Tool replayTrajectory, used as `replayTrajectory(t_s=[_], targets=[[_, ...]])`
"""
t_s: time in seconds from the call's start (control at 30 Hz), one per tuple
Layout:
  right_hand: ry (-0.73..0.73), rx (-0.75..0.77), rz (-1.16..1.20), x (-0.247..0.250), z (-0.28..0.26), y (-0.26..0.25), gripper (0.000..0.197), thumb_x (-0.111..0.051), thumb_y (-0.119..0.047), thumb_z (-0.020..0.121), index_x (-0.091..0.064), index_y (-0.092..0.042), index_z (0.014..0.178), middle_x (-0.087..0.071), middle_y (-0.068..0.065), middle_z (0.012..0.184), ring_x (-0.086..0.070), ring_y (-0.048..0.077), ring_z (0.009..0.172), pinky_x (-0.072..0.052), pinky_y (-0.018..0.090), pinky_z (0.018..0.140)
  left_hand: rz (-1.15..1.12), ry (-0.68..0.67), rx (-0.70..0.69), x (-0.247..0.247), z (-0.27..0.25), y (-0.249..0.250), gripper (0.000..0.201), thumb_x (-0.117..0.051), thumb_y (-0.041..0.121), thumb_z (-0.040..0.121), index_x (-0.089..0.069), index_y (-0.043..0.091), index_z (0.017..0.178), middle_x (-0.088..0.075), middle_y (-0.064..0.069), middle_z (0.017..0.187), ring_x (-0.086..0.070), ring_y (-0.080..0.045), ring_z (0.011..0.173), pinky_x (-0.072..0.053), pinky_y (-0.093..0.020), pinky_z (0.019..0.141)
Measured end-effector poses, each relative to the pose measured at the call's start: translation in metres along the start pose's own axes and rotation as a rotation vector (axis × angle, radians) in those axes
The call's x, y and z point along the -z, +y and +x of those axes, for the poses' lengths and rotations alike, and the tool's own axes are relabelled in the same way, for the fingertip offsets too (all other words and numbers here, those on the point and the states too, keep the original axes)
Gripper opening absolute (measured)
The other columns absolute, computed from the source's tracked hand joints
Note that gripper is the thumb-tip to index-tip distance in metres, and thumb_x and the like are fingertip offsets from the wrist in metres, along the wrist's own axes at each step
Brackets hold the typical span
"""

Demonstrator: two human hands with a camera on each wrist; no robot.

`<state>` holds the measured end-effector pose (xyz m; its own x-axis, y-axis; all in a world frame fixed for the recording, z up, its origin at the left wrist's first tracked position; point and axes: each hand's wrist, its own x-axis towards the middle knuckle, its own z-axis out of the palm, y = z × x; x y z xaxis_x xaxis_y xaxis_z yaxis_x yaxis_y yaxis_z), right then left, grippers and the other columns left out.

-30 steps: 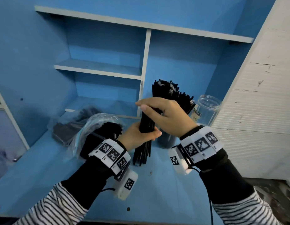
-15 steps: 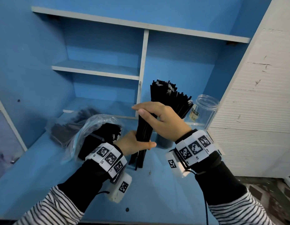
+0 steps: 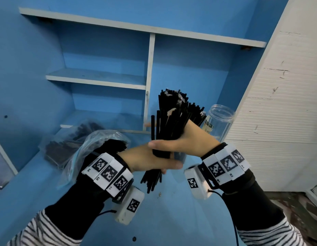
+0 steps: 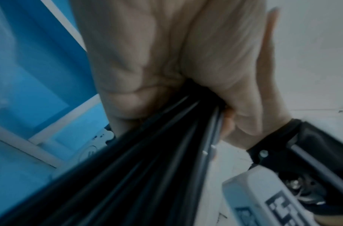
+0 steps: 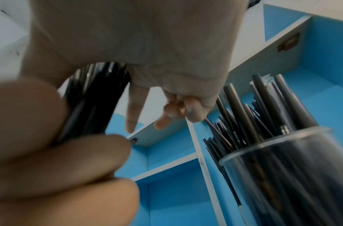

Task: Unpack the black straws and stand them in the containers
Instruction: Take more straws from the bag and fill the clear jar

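Black straws (image 3: 169, 125) — both hands gripping.

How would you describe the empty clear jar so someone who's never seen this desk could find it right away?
Start at the white ribbed cabinet on the right of the blue desk. The empty clear jar stands against the cabinet's left edge, behind the right hand. Unlike the straw-filled container beside it, it is see-through with only a small label on its side.
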<state>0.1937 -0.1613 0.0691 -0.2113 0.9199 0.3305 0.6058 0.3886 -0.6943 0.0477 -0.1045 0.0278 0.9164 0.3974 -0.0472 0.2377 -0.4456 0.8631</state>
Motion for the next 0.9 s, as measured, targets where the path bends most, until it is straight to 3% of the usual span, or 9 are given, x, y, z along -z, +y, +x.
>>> replayTrajectory(t_s=[0.1,0.2,0.27,0.33,0.43,0.57,0.7,0.83,0.9], targets=[[-0.085,-0.019,0.049,0.001,-0.003,-0.003,0.021,-0.072,-0.017,0.085,-0.069,0.002,0.094,-0.070,0.015,0.092,-0.068,0.024,0.086,-0.057,0.037,0.077,-0.026,-0.070,0.023,-0.004,0.003,-0.005,0.028,-0.070,0.056,0.073,-0.061,0.035,0.056,-0.063,0.003,0.068,-0.060,-0.009,0.070,-0.049,-0.030,0.079],[-0.070,-0.022,-0.031,0.004,0.000,-0.004,0.022,-0.071,-0.018,0.086,-0.065,0.003,0.085,-0.066,0.017,0.080,-0.065,0.028,0.074,-0.055,0.040,0.067,-0.120,-0.069,-0.016,-0.005,0.009,-0.005,0.025,-0.075,0.038,0.080,-0.062,0.029,0.060,-0.060,0.004,0.067,-0.057,-0.009,0.068,-0.047,-0.026,0.073],[-0.027,0.012,-0.075,0.009,0.004,-0.006,0.020,-0.070,-0.019,0.086,-0.065,0.001,0.085,-0.067,0.015,0.079,-0.066,0.026,0.074,-0.054,0.043,0.068,-0.189,0.016,-0.082,-0.002,0.014,-0.004,0.022,-0.075,0.023,0.082,-0.060,0.020,0.066,-0.057,0.006,0.066,-0.055,-0.007,0.066,-0.046,-0.021,0.066],[0.053,0.046,-0.096,0.020,0.008,-0.007,0.020,-0.068,-0.018,0.086,-0.065,0.001,0.084,-0.067,0.015,0.079,-0.066,0.027,0.074,-0.054,0.046,0.068,-0.215,0.158,-0.111,0.002,0.024,-0.002,0.022,-0.080,0.024,0.078,-0.059,0.026,0.083,-0.058,0.014,0.072,-0.056,-0.002,0.070,-0.046,-0.016,0.065],[0.238,0.024,-0.083,0.043,0.012,-0.007,0.023,-0.068,-0.022,0.082,-0.065,0.001,0.083,-0.067,0.017,0.080,-0.066,0.028,0.076,-0.053,0.047,0.071,-0.182,0.359,-0.057,0.004,0.041,-0.008,0.071,-0.089,0.039,0.062,-0.044,0.032,0.117,-0.055,0.014,0.103,-0.055,0.000,0.096,-0.047,-0.014,0.077],[0.395,0.043,-0.091,0.069,0.015,-0.014,0.017,-0.069,-0.015,0.086,-0.067,0.002,0.085,-0.070,0.012,0.083,-0.068,0.020,0.080,-0.057,0.040,0.078,-0.201,0.502,-0.039,0.000,0.068,-0.026,0.108,-0.085,0.052,0.042,-0.024,0.034,0.130,-0.042,0.007,0.130,-0.047,-0.008,0.121,-0.042,-0.028,0.102],[0.468,0.029,-0.079,0.086,0.024,-0.015,0.015,-0.068,-0.012,0.086,-0.066,0.003,0.085,-0.068,0.016,0.085,-0.066,0.022,0.079,-0.056,0.035,0.074,-0.208,0.523,-0.019,-0.005,0.093,-0.036,0.100,-0.092,0.027,0.058,-0.024,0.035,0.132,-0.047,0.011,0.129,-0.048,-0.007,0.121,-0.039,-0.026,0.102],[0.502,-0.008,-0.113,0.096,0.031,-0.003,0.019,-0.067,-0.017,0.087,-0.067,0.002,0.085,-0.068,0.016,0.083,-0.063,0.015,0.068,-0.049,0.022,0.061,-0.232,0.525,0.032,-0.007,0.105,-0.043,0.095,-0.090,0.029,0.058,-0.033,0.034,0.133,-0.054,0.019,0.119,-0.054,-0.009,0.116,-0.044,-0.032,0.102],[0.513,-0.042,-0.130,0.101,0.033,0.007,0.021,-0.066,-0.019,0.087,-0.065,0.002,0.084,-0.067,0.019,0.084,-0.064,0.021,0.071,-0.053,0.029,0.062,-0.210,0.513,0.043,-0.005,0.107,-0.045,0.088,-0.089,0.031,0.056,-0.036,0.036,0.127,-0.054,0.019,0.118,-0.055,-0.012,0.116,-0.046,-0.037,0.102]])
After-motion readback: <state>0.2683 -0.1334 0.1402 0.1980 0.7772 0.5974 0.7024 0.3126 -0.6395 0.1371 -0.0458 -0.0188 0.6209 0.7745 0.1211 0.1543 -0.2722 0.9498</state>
